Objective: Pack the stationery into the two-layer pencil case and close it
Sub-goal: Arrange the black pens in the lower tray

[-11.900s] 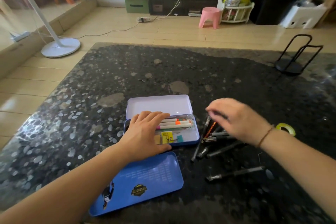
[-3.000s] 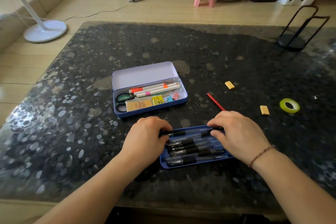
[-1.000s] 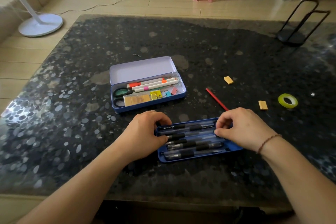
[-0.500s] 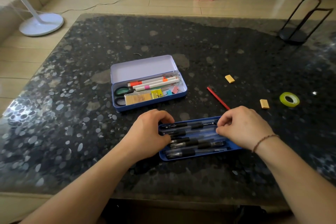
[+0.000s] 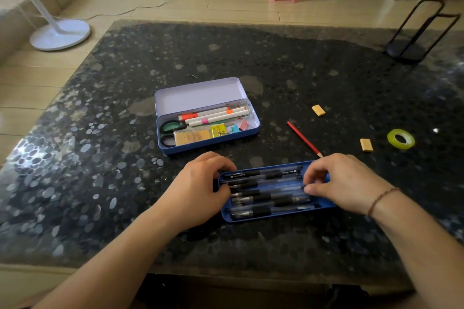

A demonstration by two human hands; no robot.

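Both hands, left hand and right hand, curl on the pens, pinching their ends to line them up flat in the tray.

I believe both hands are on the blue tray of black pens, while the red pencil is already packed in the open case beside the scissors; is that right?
Not quite: the head view shows the red pencil lying loose on the table, right of the open case. Both the left hand and right hand are on the blue tray of black pens.
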